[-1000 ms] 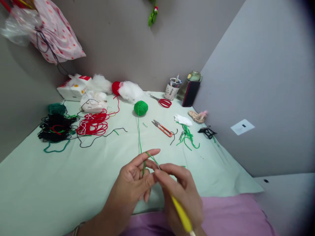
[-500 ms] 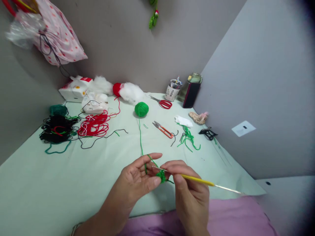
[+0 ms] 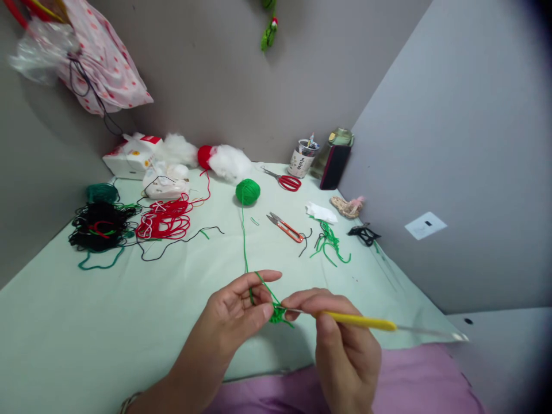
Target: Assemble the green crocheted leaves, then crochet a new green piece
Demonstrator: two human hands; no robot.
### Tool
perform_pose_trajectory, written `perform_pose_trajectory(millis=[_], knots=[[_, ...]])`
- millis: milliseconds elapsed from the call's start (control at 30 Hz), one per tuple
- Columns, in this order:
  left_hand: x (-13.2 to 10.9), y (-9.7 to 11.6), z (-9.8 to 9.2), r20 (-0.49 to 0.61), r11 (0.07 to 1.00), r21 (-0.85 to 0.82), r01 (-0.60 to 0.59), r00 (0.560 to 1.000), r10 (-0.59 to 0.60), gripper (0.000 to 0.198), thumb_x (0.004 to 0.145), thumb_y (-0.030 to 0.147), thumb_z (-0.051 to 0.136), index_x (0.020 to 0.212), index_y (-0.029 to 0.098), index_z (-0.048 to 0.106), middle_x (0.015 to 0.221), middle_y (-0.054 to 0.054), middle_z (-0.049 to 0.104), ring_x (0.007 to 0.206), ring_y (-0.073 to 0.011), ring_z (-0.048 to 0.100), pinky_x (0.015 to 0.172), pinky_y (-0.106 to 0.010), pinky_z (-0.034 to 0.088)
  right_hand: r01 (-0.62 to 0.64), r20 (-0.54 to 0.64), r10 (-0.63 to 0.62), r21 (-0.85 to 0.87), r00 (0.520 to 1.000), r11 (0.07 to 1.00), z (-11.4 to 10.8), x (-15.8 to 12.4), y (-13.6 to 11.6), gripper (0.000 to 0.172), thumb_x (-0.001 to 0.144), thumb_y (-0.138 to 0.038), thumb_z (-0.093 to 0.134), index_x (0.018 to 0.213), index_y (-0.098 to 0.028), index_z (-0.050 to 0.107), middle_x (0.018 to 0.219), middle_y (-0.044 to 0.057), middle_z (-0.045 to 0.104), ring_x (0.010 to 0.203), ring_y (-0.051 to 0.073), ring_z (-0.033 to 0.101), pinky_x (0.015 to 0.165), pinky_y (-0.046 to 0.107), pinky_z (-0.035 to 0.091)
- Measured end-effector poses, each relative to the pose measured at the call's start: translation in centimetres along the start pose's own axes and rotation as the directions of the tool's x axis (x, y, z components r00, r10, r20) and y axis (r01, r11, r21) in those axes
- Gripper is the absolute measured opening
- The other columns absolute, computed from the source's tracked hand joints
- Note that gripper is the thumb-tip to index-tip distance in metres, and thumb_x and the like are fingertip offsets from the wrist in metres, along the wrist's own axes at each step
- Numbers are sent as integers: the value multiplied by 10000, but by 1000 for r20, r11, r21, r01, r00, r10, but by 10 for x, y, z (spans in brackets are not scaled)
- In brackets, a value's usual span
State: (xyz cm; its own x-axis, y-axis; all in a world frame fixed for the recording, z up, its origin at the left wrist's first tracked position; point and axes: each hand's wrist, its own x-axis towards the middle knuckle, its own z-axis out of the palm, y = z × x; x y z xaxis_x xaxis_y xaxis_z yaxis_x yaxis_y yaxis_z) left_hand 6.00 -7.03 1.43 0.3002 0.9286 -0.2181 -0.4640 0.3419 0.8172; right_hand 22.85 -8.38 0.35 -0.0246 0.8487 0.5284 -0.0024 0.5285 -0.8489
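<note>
My left hand [image 3: 239, 313] pinches a small green crochet piece [image 3: 278, 314] between thumb and fingers, with green yarn looped over its raised index finger. That strand leads back to a green yarn ball [image 3: 248, 192] on the table. In my right hand [image 3: 345, 339] is a crochet hook with a yellow handle [image 3: 362, 321], held like a pen. Its metal tip meets the green piece, and the other metal end points right. A short green tail hangs from the piece.
Orange thread snips [image 3: 285, 227] and red-handled scissors [image 3: 284, 180] lie beyond my hands. Red yarn [image 3: 166, 219] and black yarn [image 3: 101, 225] are tangled at left. Green yarn scraps [image 3: 331, 241] lie at right. A pen cup [image 3: 302, 159] and a phone [image 3: 335, 167] stand near the wall.
My right hand and the hook have shifted right and slightly down, the hook now lying flatter. The green piece has moved slightly left and down with my left hand.
</note>
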Motion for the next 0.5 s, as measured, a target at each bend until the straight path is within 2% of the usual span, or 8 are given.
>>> perform_pose_trajectory(millis=[133,233,333,400,433,500], knots=[[0,0,3,-54,999,32,-17,998,18,307,821,281,799,1126,266,771,840,9,623,828,-139,597,809,-255,507,243,133,-218,-220,967,945,-3,-4,-1,334,989,-29,444,1233,-170,623,1105,104,711,1039,194,680,815,328,601],[1,-2,8,-113,997,69,-35,993,43,361,749,229,845,1102,247,776,813,12,634,824,-139,611,802,-242,522,346,205,-292,-324,934,880,-3,-6,0,343,965,-13,459,1243,-143,611,1111,124,702,1064,200,681,822,314,604],[0,-4,11,-156,998,47,-51,986,57,424,688,202,882,1095,239,771,800,17,650,813,-129,629,772,-209,525,360,204,-299,-447,932,819,-2,-10,3,338,969,-53,511,1258,-177,634,1113,105,704,1019,191,690,804,293,606],[0,-4,12,-117,999,-42,-11,993,6,475,703,242,878,1159,241,747,788,27,646,685,-95,608,659,-189,516,353,207,-285,-553,936,755,-3,-13,5,366,934,-84,618,1264,-232,671,1111,78,708,996,196,694,794,283,602],[1,-4,12,-66,994,-102,41,997,-48,491,725,276,867,1195,238,732,736,43,620,573,-66,554,572,-179,487,335,191,-276,-576,942,745,-3,-14,6,382,906,-89,665,1246,-262,696,1102,65,714,982,199,698,781,280,599],[1,-2,10,35,967,-203,156,988,-152,486,778,318,830,1239,222,713,610,90,511,407,-11,352,435,-151,370,279,138,-244,-537,960,796,-3,-13,6,358,907,-89,653,1196,-289,725,1090,51,721,955,198,702,750,285,591]])
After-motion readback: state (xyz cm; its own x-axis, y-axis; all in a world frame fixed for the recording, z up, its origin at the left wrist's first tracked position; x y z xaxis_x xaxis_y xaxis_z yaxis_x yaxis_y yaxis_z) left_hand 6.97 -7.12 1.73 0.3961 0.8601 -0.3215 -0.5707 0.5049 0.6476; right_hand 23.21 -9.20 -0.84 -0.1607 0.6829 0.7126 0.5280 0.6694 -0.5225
